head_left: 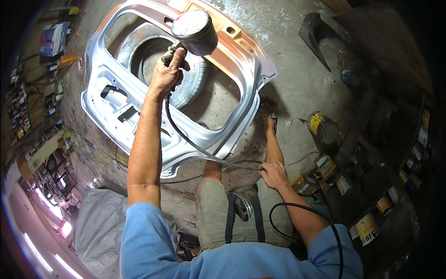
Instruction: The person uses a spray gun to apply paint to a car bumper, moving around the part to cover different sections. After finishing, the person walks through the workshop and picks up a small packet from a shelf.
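My left hand (169,69), raised toward the top of the view, is closed on a spray gun (169,55) with a dark cup (197,39) on it, above a car body panel (111,79). The panel is silver, with orange along its upper right, and lies over a tire (193,86). A hose (186,137) runs from the gun down to my right hand (274,174), whose fingers are closed on it beside my right thigh, right of the panel's lower edge.
A yellow-labelled can (324,128), a blue can (348,76) and more tins (366,230) stand at the right. A dark curved part (313,37) lies beyond. A grey sheet (102,232) lies at the lower left, and cluttered shelves (51,93) line the left.
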Demonstrator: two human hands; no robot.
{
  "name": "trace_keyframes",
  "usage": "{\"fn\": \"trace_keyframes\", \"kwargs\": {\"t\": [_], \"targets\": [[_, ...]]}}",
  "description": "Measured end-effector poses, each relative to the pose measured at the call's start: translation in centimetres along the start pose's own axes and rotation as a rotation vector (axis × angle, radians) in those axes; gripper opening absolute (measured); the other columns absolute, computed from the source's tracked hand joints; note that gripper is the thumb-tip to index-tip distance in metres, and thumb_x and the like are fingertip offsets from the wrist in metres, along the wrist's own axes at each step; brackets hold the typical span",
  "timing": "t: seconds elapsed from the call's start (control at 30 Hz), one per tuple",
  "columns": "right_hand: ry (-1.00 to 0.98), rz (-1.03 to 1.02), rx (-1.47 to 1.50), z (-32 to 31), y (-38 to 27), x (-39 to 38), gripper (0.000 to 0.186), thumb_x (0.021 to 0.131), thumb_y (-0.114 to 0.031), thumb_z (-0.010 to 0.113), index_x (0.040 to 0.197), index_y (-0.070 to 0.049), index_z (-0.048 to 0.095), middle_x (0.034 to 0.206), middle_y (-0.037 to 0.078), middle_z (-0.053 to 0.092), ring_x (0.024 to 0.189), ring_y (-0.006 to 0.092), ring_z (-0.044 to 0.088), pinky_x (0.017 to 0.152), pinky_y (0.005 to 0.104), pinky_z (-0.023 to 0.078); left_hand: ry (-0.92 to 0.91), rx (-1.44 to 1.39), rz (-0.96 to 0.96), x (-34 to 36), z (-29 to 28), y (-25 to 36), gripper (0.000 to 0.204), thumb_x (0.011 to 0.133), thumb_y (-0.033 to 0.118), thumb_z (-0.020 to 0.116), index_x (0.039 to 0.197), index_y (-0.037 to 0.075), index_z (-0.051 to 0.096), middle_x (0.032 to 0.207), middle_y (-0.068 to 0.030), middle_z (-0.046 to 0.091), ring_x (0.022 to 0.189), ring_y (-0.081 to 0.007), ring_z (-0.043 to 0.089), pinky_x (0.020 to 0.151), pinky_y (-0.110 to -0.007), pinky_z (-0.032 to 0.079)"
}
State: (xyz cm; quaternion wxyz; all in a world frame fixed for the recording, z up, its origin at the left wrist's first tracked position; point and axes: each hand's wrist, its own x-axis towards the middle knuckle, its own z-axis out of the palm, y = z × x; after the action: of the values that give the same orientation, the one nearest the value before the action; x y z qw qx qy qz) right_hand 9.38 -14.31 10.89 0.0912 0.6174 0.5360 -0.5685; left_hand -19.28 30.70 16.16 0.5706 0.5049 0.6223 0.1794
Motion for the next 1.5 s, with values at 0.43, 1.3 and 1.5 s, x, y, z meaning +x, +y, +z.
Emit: {"fn": "trace_keyframes", "kwargs": {"t": [0.43,1.3,1.5], "targets": [[0.17,-0.035,-0.059,-4.4,-1.0,2.1,0.024,0.103,-0.027,0.055,0.117,-0.009,0.064,0.112,0.013,0.072,0.116,0.0344,0.062,0.107,0.0527,0.038,0.435,-0.243,0.13,9.0,-1.4,3.5,0.047,0.096,0.055,0.07,0.099,0.008,0.064,0.067,-0.0014,0.063,0.041,-0.0092,0.048,0.037,-0.026,0.035],[-0.041,-0.049,-0.291,-1.0,5.5,-2.0,0.031,0.089,-0.018,0.065,0.12,-0.016,0.071,0.129,0.01,0.065,0.125,0.0299,0.058,0.106,0.0468,0.037,-0.053,0.075,0.22,-14.4,12.4,-3.8,0.059,0.102,0.048,0.066,0.139,0.003,0.062,0.089,-0.0052,0.072,0.086,-0.0124,0.066,0.078,-0.028,0.053],[0.019,-0.179,-0.438,-0.2,5.8,-7.8,0.021,0.085,-0.017,0.069,0.104,-0.016,0.076,0.119,0.012,0.067,0.119,0.0308,0.06,0.106,0.0513,0.039,-0.059,-0.05,-0.036,-20.9,12.2,-6.7,0.051,0.105,0.05,0.062,0.117,0.002,0.068,0.082,-0.0017,0.068,0.077,-0.0099,0.061,0.071,-0.026,0.049]]}}
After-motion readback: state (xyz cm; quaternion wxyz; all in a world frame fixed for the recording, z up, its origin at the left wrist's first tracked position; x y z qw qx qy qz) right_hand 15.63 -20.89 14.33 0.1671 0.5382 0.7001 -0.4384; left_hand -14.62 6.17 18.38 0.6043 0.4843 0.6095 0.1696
